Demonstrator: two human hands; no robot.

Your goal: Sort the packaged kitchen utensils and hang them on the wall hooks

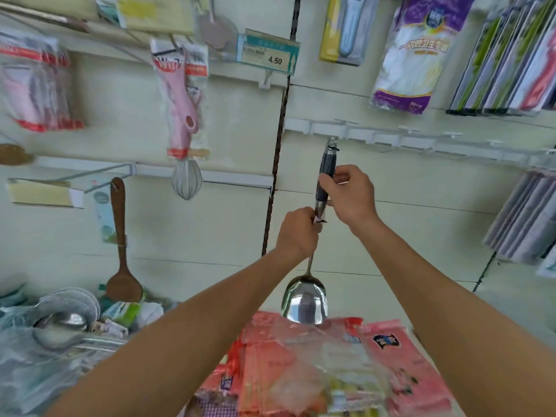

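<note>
A steel spatula [304,305] with a dark ribbed handle hangs upright in front of the wall, its top loop at a hook [332,143] on the white rail. My right hand [350,195] grips the dark handle near its middle. My left hand [298,231] grips the thin metal neck just below the handle, where a small black tie shows. The shiny blade hangs below both hands, over a heap of pink packets.
On the left wall hang a pink peeler pack [180,94], a whisk [186,179] and a wooden spoon [122,245]. Ladles and packets [66,320] lie at lower left. Pink packets [316,368] fill the bottom centre. Bagged goods [412,52] hang at upper right.
</note>
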